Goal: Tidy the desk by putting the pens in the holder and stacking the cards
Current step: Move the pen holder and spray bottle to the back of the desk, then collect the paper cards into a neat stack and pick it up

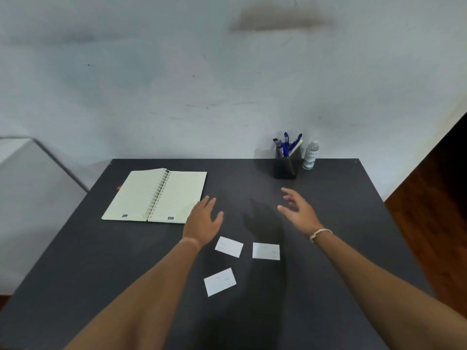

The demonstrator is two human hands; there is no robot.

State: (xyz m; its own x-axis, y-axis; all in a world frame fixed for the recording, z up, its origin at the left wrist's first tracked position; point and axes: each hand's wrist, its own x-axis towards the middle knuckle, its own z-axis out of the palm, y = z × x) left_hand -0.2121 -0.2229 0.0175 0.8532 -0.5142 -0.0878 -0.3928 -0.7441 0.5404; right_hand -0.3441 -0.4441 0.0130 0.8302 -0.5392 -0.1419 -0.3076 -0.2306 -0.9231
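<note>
Three white cards lie apart on the dark desk (328,248): one (229,246) just below my left hand, one (266,251) to its right, one (219,281) nearer me. A black pen holder (285,168) stands at the back right with several blue pens (286,145) upright in it. My left hand (203,222) hovers open, palm down, beside the notebook's right corner. My right hand (298,210) floats open above the desk, in front of the holder. Neither hand holds anything.
An open spiral notebook (156,195) lies at the back left of the desk. A small clear bottle (310,154) stands right of the holder against the white wall. Wooden floor shows past the desk's right edge.
</note>
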